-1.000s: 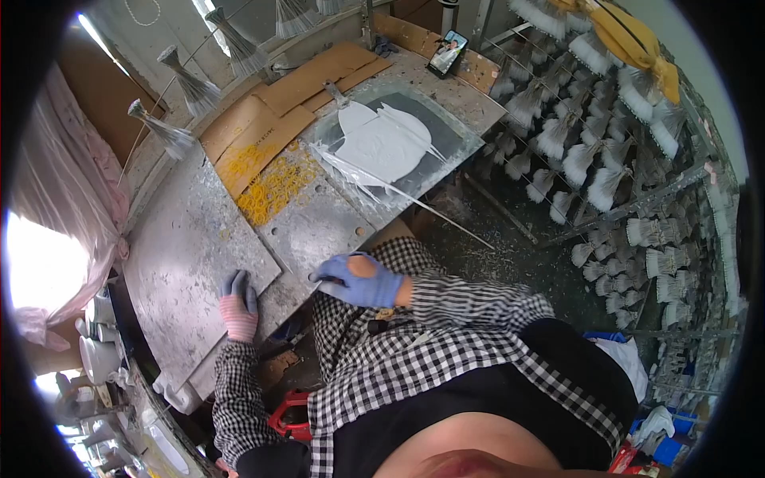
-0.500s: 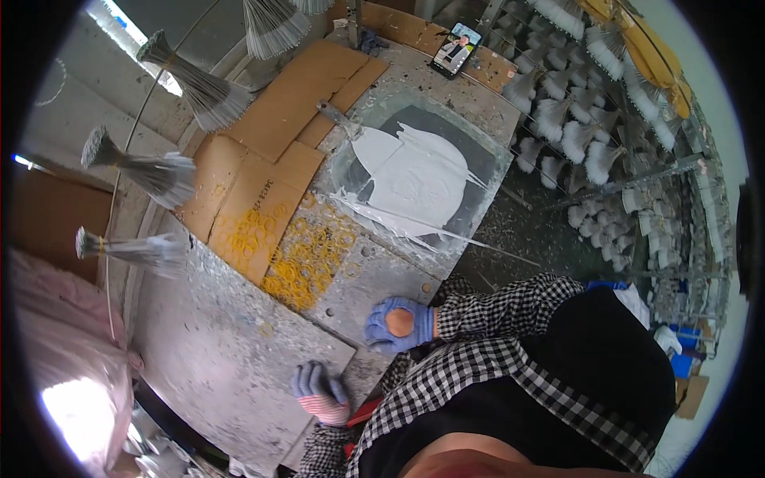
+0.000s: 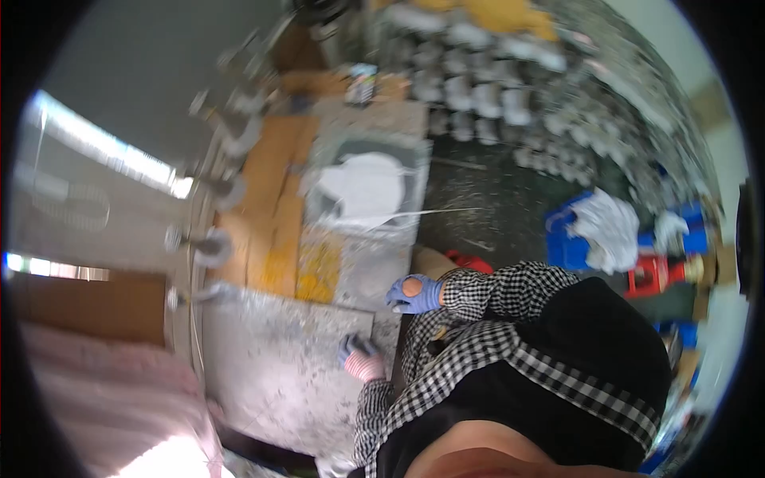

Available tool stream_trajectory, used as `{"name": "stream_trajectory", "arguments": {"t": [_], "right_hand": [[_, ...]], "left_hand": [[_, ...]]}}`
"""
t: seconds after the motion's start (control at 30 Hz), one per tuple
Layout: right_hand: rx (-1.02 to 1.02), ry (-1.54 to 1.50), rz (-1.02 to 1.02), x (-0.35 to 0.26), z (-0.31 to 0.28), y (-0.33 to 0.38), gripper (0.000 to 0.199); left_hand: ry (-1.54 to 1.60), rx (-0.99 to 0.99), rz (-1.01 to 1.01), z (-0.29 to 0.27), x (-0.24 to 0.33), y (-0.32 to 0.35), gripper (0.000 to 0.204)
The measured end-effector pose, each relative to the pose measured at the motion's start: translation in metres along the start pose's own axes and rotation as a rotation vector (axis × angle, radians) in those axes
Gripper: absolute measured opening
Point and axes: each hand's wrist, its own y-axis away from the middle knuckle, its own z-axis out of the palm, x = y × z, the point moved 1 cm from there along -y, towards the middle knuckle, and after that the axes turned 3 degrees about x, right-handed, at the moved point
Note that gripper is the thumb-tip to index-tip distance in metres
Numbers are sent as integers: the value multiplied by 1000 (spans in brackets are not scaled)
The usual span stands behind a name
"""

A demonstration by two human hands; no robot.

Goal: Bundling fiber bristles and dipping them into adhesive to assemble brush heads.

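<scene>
My left hand (image 3: 362,358), in a grey-blue glove with a pink striped cuff, rests at the near edge of the grey worktable (image 3: 271,358). Its fingers are a little apart, with nothing seen in them. To its right and farther up, my right hand (image 3: 416,295) lies at the edge of a grey metal plate (image 3: 366,279). That hand wears a blue glove with a round opening on the back; its fingers are loosely bent and somewhat blurred, and no object shows in them. Beyond the plate lie many yellow rings (image 3: 319,271), nearest to my right hand.
White paste (image 3: 370,187) covers a dark board at the far side, a thin stick jutting right from it. Cardboard (image 3: 271,183) lies left of it. A phone (image 3: 361,85) stands at the back. Bundles (image 3: 211,247) hang along the left; a blue bin (image 3: 566,239) with white cloth sits right.
My view has swung to the right and blurred, bringing the blue bin and red objects into sight. Both hands stay near the table edge; neither has visibly picked anything up.
</scene>
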Motion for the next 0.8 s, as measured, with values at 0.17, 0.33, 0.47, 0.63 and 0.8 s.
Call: {"name": "stream_trajectory", "arguments": {"t": [0.17, 0.33, 0.47, 0.63, 0.8], "right_hand": [[384, 116, 313, 25, -129, 90, 34], [781, -61, 647, 61, -208, 182, 32], [1037, -273, 672, 98, -293, 237, 28], [1203, 198, 743, 154, -462, 273, 37], [1181, 740, 782, 209, -615, 296, 56]], "left_hand": [[147, -92, -141, 0, 13, 16, 30], [107, -62, -163, -12, 19, 68, 27], [99, -78, -158, -10, 60, 93, 19], [254, -161, -197, 21, 127, 70, 18], [422, -135, -181, 59, 202, 49, 19]]}}
